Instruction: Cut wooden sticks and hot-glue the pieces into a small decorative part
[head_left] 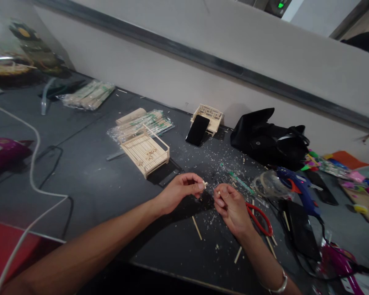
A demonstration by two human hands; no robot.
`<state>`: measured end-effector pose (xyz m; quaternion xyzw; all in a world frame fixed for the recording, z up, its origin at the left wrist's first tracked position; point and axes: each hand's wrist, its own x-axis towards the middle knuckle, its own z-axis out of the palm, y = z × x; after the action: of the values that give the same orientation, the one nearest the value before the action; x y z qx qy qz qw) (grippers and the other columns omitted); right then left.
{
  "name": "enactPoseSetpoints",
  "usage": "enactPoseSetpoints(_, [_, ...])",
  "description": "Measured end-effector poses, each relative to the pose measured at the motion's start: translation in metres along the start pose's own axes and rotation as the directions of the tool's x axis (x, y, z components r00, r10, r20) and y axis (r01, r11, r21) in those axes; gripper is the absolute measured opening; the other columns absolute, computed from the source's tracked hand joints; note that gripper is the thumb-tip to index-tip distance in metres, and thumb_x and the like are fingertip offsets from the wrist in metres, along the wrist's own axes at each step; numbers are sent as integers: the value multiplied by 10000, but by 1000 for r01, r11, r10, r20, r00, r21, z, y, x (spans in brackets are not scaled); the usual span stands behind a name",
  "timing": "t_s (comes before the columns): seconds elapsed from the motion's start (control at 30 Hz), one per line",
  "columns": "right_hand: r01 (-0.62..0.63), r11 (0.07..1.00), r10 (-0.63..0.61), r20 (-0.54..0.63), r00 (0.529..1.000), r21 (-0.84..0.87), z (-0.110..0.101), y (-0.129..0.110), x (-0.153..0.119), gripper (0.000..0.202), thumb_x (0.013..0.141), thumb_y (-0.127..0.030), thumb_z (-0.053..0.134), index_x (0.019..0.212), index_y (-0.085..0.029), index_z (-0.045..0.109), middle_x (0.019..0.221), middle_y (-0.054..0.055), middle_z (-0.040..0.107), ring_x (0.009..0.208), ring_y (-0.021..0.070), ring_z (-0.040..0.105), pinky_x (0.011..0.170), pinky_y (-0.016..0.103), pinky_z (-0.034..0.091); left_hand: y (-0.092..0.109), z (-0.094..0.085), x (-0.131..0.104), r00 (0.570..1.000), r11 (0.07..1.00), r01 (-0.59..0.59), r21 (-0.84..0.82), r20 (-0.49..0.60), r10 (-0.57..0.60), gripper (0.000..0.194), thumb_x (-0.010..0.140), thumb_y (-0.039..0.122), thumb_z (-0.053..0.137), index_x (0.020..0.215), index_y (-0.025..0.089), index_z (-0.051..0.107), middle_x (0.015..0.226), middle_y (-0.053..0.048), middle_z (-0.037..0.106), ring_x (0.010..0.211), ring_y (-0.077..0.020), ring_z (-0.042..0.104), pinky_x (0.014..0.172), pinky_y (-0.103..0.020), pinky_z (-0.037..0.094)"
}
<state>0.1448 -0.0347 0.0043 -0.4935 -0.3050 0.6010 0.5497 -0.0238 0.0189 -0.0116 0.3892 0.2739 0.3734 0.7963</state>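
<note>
My left hand (pixel 186 187) is closed, pinching a tiny joined piece of pale wooden sticks (pixel 205 185) between thumb and fingertips. Just to its right, my right hand (pixel 233 207) is closed too, with a short bit of wooden stick (pixel 219 192) at its fingertips. The two pieces are close but apart. Beyond my left hand stands a miniature wooden bed frame (pixel 138 151), several small stick pieces (pixel 152 153) lying on its slats. A red-handled tool (pixel 266 223) lies beside my right wrist, its working end hidden.
At the wall, a black phone (pixel 198 130) leans on a miniature wooden bench (pixel 215 123). Wrapped stick bundles (pixel 153 123) lie behind the bed frame. Right of my hands are a black bag (pixel 264 139), a blue glue gun (pixel 303 190) and cords. Wood scraps litter the dark tabletop (pixel 92 176).
</note>
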Motion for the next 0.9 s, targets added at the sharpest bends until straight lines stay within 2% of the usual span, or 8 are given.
enactPoseSetpoints(0.17, [-15,1000,15,-17,1000,10,-2,-1,4,341,576,-403,906,796,-196,747,640,0,618,498,83,479,318,142,292,1,0,-1,1000,1000,8,6,-4,-8,315,632,398,854,755,167,678,698,14,634,616,-106,540,660,-272,428])
enactPoseSetpoints(0.37, [34,999,-35,-25,999,-41,1,1,1,244,585,-335,881,760,-205,769,660,34,706,511,113,551,334,170,345,1,0,-1,1000,1000,0,10,3,0,252,661,352,835,759,170,690,726,-2,656,628,-109,543,656,-272,428])
enactPoseSetpoints(0.57, [82,990,-92,-85,992,-110,3,3,-1,240,553,-338,892,695,-205,750,662,38,725,525,118,574,374,180,372,0,0,0,1000,1000,-14,-3,25,14,216,674,319,823,754,171,688,698,8,644,616,-102,532,642,-262,428])
enactPoseSetpoints(0.73, [110,986,-119,-66,991,-128,3,4,-1,226,578,-336,883,679,-200,735,626,29,702,493,102,533,378,184,371,-2,-1,0,1000,1000,-7,8,24,7,246,665,345,835,761,175,686,715,7,635,628,-107,528,659,-274,430])
enactPoseSetpoints(0.9, [148,980,-160,-84,984,-135,5,3,-3,215,620,-364,859,703,-205,740,736,57,740,536,119,570,362,180,385,-3,-2,0,1000,1000,-6,10,31,6,242,676,343,828,766,172,683,718,1,641,636,-110,537,658,-275,434])
